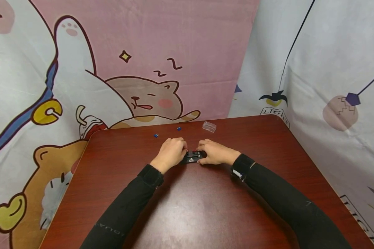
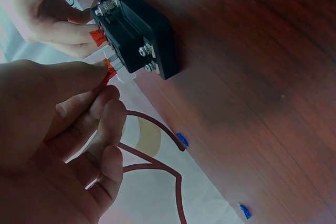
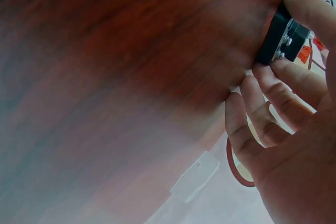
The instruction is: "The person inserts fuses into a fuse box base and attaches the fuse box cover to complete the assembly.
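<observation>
A black fuse holder [image 1: 192,157] with metal screw terminals is between both hands, low over the table. My right hand [image 1: 216,153] grips one end of it, thumb on one side and fingers on the other. At its other end, my left hand [image 1: 172,151] pinches a red blade fuse [image 2: 109,71] between thumb and fingers. Metal prongs of that fuse point at the holder and show partly outside it in the left wrist view. Another red fuse [image 2: 97,37] sits in the holder beside it.
Two small blue fuses, one nearer [image 1: 156,135] and one farther back [image 1: 179,128], lie beyond the left hand. A clear plastic cover [image 1: 209,127] rests near the back edge of the brown table [image 1: 187,207]. Printed cloth [image 1: 174,34] hangs behind.
</observation>
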A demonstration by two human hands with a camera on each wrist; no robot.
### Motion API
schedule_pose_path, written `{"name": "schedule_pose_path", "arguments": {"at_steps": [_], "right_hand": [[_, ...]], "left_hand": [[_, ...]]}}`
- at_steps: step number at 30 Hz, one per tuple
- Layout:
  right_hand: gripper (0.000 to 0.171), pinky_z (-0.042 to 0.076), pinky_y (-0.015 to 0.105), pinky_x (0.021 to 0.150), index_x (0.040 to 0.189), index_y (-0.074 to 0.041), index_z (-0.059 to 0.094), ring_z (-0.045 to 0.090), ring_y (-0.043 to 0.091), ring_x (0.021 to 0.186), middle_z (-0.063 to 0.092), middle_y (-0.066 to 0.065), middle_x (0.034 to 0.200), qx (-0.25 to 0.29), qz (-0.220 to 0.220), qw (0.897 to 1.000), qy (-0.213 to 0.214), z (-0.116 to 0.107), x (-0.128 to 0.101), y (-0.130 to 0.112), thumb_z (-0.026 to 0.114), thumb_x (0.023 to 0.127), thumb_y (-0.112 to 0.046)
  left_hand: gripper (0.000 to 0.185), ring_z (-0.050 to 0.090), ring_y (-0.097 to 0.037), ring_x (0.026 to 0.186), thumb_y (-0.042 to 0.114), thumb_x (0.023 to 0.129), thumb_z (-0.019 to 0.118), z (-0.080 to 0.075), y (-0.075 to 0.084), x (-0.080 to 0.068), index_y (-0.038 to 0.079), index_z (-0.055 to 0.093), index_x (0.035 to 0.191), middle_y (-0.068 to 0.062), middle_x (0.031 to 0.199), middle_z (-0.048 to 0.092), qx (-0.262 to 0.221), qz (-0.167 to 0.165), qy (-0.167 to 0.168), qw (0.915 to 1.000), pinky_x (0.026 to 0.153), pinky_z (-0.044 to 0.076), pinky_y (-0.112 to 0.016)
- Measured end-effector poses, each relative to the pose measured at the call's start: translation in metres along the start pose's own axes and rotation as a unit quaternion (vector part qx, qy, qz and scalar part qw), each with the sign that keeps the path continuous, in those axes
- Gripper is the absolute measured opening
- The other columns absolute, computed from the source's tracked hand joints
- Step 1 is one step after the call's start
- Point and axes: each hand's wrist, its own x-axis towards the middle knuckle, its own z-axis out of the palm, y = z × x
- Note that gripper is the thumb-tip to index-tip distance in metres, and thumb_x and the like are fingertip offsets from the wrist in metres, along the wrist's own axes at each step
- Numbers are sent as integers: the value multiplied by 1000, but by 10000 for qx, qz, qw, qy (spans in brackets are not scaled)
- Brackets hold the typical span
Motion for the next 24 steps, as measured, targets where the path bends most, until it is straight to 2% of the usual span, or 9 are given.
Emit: {"name": "schedule_pose_path", "arguments": {"at_steps": [24], "right_hand": [[56, 54, 37, 99, 142, -11, 74, 57, 17, 115, 67, 0, 129, 2, 14, 10000, -7, 2, 0, 1, 83, 99, -45]], "left_hand": [[8, 75, -23, 93, 22, 102, 81, 7, -2, -2, 14, 84, 100, -1, 99, 76, -1, 39, 38, 10000, 96, 58, -47]]}}
